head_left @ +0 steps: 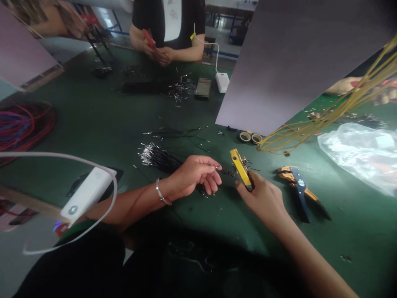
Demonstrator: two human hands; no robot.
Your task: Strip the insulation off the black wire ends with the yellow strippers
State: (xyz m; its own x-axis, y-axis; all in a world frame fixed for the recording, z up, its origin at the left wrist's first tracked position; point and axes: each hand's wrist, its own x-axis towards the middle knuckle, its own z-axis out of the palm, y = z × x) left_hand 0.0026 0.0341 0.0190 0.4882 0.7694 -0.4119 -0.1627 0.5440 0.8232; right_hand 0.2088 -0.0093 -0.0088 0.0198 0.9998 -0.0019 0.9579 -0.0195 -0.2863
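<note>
One thin wire [216, 167], mid-frame, seems pinched between the left hand's [195, 176] thumb and forefinger; it should be light, bendy and slippery, best taken near its tip. Right of centre, the right hand [264, 193] wraps the lower end of the yellow tool [240, 168], probably stiff and sturdy, surest by its handles. Loose black wires [164, 159] lie left of centre.
</note>
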